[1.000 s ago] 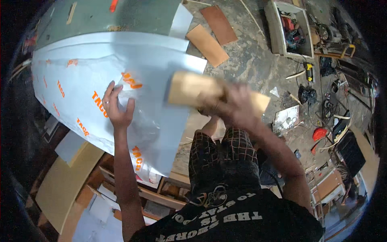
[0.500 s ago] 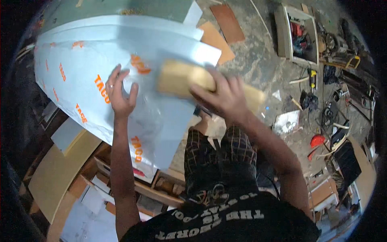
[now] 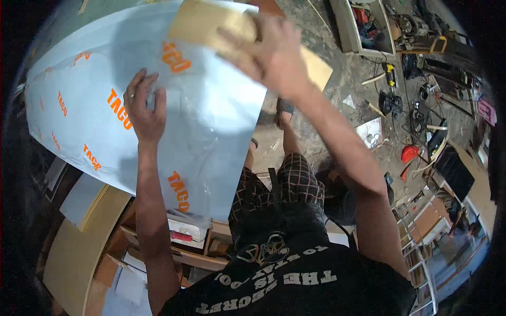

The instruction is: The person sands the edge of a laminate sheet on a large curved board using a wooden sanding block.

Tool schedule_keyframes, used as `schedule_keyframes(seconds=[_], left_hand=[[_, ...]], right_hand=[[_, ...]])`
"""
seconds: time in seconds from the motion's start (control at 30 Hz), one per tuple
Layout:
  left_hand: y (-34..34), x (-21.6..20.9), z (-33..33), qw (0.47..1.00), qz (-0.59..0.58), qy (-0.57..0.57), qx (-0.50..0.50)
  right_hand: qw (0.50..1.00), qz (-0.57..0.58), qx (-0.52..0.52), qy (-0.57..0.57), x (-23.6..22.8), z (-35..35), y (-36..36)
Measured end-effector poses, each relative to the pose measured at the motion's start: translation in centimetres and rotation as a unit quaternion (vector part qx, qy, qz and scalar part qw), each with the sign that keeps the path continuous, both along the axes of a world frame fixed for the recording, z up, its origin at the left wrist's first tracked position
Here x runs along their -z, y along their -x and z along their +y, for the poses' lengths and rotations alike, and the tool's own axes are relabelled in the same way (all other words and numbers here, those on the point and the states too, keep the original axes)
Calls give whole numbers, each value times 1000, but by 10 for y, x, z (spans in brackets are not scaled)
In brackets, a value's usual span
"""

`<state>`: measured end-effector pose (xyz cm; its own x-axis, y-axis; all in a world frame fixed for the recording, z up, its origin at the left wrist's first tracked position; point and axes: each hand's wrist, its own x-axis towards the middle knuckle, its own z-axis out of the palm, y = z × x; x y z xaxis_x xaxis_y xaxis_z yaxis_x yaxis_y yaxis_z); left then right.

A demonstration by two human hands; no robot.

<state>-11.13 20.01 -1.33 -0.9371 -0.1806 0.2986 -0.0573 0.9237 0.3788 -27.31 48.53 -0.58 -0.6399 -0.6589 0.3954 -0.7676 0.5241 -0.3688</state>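
Note:
A large white-blue sheet [image 3: 211, 126], covered in clear film with orange print, lies over the work surface in front of me. My left hand [image 3: 145, 110] is over its middle with fingers apart and slightly bent, holding nothing. At the sheet's far right corner, my right hand [image 3: 271, 52] grips a long tan board [image 3: 208, 23], blurred by motion. One end of the board reaches over the sheet, and the other [image 3: 318, 68] sticks out past its right edge. Whether the board touches the sheet I cannot tell. Wrinkled film [image 3: 197, 121] runs along the sheet's right part.
Below the sheet's near edge are wooden compartments [image 3: 203, 258] and a red-handled tool [image 3: 182, 236]. A curved tan panel [image 3: 74, 237] stands at the left. On the floor to the right lie a tool crate [image 3: 369, 50], a yellow-black drill [image 3: 390, 75], cables and a red tool [image 3: 409, 154].
My right hand has carried the tan board farther away and slightly left. My left hand remains open over the sheet. The whole view has shifted a little.

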Motion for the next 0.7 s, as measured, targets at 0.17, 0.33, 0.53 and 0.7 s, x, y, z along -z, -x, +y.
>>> schedule_keyframes(seconds=[0.17,0.33,0.53,0.7], left_hand=[[-5,8,-7,1000,4,-4,3],[-7,1,-5,1000,-11,22,-3],[1,10,-3,999,-18,22,32],[-1,7,-2,998,-4,64,11]], right_hand=[[975,-213,40,-41,12,24,-139],[907,-413,-20,-82,-8,14,-195],[984,-11,104,144,38,24,-57],[945,-255,92,184,60,35,-282]])
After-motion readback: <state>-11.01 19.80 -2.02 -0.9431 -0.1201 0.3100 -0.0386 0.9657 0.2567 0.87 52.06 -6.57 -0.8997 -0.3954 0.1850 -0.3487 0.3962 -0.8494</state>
